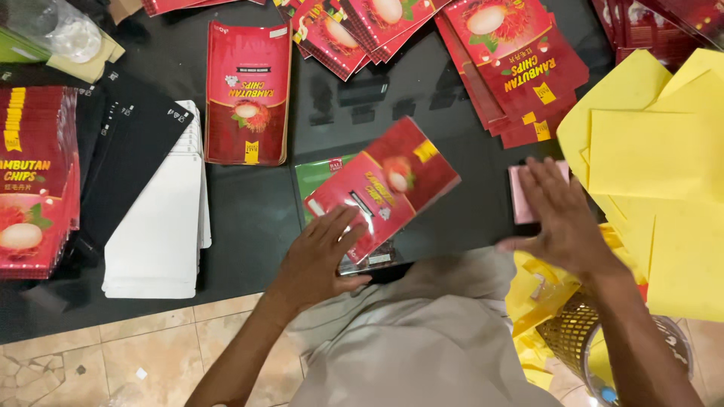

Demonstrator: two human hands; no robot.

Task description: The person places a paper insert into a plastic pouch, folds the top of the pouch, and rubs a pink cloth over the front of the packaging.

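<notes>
Grey cloth (422,332) over the person's lap fills the near view, right up against the near edge of the black desk (249,218). Left hand (320,260) is down flat at that near edge, fingers (343,226) spread and pressing on a red snack pouch (385,185), which lies tilted on top of a green pouch (320,173); nothing is pinched, just held down. Right hand (562,218) hangs open, palm down, fingers loosely splayed, over a small pink pad (524,192) near the desk's right side — whether it touches is hard to tell. Beside it, yellow sheets (648,158) fan over the right edge, with a woven basket (573,335) below them off the desk. Over on the left, a stack of white pouches (162,226) sits near the near edge, black pouches (128,143) behind, and a thick red stack (34,181) at the left edge. One red pouch stack (247,94) lies straight toward the middle, more red packs (513,64) scattered along the far edge.
</notes>
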